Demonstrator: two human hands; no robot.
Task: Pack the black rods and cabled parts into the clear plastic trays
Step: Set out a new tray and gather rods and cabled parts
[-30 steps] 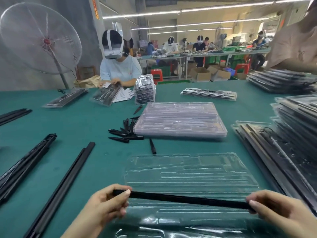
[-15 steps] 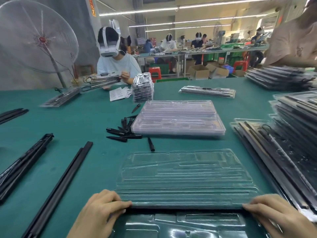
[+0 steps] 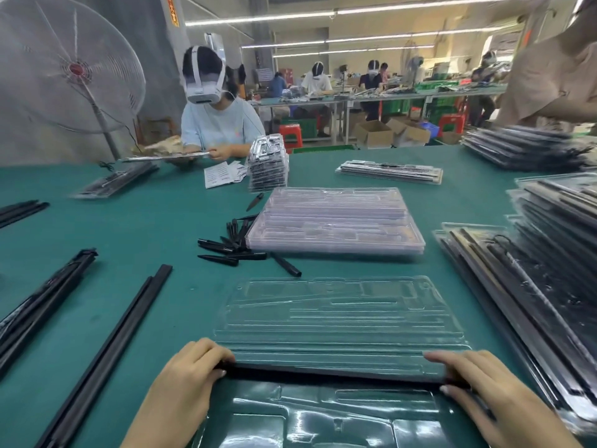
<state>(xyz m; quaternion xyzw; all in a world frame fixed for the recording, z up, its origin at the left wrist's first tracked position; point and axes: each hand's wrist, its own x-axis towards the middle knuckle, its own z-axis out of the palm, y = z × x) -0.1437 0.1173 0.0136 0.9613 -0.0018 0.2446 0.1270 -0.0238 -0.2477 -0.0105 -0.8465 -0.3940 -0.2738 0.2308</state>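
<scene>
A long black rod (image 3: 336,376) lies crosswise in the open clear plastic tray (image 3: 339,318), along the fold between its far half and its near half (image 3: 323,421). My left hand (image 3: 190,379) grips the rod's left end, fingers curled over it and thumb against it. My right hand (image 3: 484,392) pinches the right end between thumb and fingers. Both rod tips are hidden under my hands. The tray's other moulded slots hold nothing.
A stack of empty clear trays (image 3: 336,221) sits behind, with loose black pointed caps (image 3: 226,247) to its left. Long black rods (image 3: 106,350) and a rod bundle (image 3: 38,302) lie on the left. Filled trays (image 3: 533,302) pile up on the right. A person works across the green table (image 3: 145,227).
The rod, held above the tray a second ago, has come down into the tray at the fold line. Both hands stayed on its ends and lowered with it.
</scene>
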